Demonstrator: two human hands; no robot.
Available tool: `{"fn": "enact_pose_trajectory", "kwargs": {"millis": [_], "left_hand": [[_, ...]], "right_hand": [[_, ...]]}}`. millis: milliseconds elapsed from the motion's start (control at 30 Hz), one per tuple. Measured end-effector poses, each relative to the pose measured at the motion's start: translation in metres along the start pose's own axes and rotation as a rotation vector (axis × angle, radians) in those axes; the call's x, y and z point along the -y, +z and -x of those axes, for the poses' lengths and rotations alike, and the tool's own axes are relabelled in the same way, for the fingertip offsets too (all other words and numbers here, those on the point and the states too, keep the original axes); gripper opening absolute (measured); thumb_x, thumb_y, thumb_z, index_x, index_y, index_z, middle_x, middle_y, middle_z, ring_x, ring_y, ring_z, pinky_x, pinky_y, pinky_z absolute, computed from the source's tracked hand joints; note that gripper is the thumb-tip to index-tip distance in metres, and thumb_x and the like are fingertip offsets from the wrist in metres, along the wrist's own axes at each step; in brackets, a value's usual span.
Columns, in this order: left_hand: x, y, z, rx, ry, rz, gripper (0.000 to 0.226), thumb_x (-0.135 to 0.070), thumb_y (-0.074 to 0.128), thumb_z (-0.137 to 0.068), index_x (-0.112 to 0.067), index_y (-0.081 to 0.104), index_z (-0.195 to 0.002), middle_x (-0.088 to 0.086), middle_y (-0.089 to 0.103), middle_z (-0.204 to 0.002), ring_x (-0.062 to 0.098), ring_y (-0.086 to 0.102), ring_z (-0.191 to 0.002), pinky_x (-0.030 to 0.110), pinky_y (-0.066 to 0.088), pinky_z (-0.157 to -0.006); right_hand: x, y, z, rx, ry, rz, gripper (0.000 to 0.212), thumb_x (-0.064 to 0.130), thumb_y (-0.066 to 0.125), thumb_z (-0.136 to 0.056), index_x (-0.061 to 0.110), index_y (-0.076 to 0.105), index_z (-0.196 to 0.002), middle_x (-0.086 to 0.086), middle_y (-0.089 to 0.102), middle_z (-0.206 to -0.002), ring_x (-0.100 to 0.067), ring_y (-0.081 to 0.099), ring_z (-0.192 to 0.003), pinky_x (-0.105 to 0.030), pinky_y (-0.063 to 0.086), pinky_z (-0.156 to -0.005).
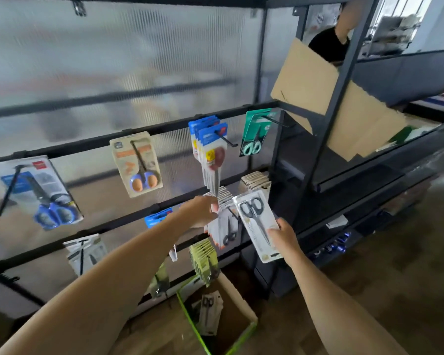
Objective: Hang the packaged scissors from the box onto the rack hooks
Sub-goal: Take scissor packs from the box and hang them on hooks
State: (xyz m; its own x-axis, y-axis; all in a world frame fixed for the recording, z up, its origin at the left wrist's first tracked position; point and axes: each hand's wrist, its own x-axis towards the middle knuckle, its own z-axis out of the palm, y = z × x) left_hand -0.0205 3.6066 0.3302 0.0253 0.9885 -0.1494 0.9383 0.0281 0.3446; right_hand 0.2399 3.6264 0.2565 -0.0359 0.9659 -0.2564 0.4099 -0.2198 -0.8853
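My right hand [283, 237] grips a white package of black-handled scissors [258, 224] by its lower edge, tilted, just right of a rack hook. My left hand [203, 211] reaches to the stack of matching packs [222, 226] hanging on that hook and touches their top edge with its fingertips. Below, on the floor, an open cardboard box [241, 306] with a green rim holds more scissor packs [210, 313].
The black rack [128, 135] carries other scissor packs on hooks: blue-handled [49, 198], orange-carded [139, 165], red-handled [210, 152], mint green [254, 134], yellow-green [205, 260]. A dark shelf unit [344, 175] with a cardboard box [318, 98] stands right. A person [333, 42] stands behind it.
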Motion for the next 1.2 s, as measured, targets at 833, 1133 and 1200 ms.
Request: {"fn": "enact_pose_trajectory", "kwargs": {"millis": [833,1133,1200], "left_hand": [[-0.097,0.034,-0.15,0.012,-0.155,-0.086,0.022,-0.013,0.055,-0.089,-0.026,0.062,-0.105,-0.005,0.064,-0.102,0.016,0.061,-0.086,0.031,0.053,-0.073],[-0.099,0.043,-0.169,0.027,-0.165,-0.093,0.014,-0.019,0.054,-0.092,-0.026,0.06,-0.102,-0.004,0.064,-0.101,0.019,0.062,-0.091,0.04,0.056,-0.082],[-0.1,0.046,-0.172,0.012,-0.188,-0.061,0.014,-0.019,0.055,-0.092,-0.026,0.06,-0.103,-0.002,0.065,-0.102,0.02,0.062,-0.092,0.041,0.055,-0.084]], "right_hand": [[-0.064,-0.036,-0.178,0.144,0.164,0.026,0.027,0.029,0.048,-0.097,0.014,0.054,-0.118,-0.009,0.061,-0.116,-0.021,0.058,-0.092,-0.03,0.046,-0.075],[-0.066,-0.041,-0.185,0.199,0.143,0.0,0.02,0.028,0.048,-0.097,0.015,0.055,-0.111,-0.005,0.056,-0.098,-0.01,0.052,-0.067,-0.02,0.039,-0.048],[-0.067,-0.046,-0.182,0.206,0.134,-0.047,0.009,0.025,0.048,-0.094,0.017,0.051,-0.089,-0.006,0.052,-0.082,-0.014,0.049,-0.061,-0.022,0.035,-0.047]]}}
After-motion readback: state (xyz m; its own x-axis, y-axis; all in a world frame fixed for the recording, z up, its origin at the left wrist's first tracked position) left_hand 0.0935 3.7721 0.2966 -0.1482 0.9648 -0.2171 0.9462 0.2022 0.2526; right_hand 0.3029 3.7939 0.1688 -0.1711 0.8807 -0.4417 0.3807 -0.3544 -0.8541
